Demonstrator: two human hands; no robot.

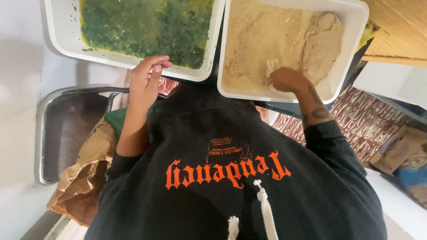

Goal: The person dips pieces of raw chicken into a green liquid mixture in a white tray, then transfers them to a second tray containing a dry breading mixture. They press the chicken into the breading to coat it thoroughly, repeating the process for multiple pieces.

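The right hand [287, 80] is down in the white rectangular tray of breadcrumbs [351, 26], its fingers curled together and pressing into the crumbs at the near edge; a whitish bit shows just past the fingertips, too small to name. Beyond that hand, toward the far corner of the same tray, lies a flat cutlet [322, 42] already covered in crumbs. Judging from this, at least one piece is coated and the hand is working more crumbs or another piece; how many remain cannot be told.

The left hand [149, 78] hovers at the near rim of the second white tray [58, 31], which holds a green herb-flecked liquid [147, 24]. Its fingers are loosely bent together and hold nothing; the fingertips look smeared.

Both trays sit side by side on a surface mostly hidden by the person's black hooded top [231, 186]. Below the left forearm is a steel sink [66, 129] with a crumpled brown paper bag [82, 182] beside it. Under the right forearm shows red patterned cloth [356, 120], with cardboard boxes [398, 149] farther out and a wooden slatted panel [396, 26] past the crumb tray.
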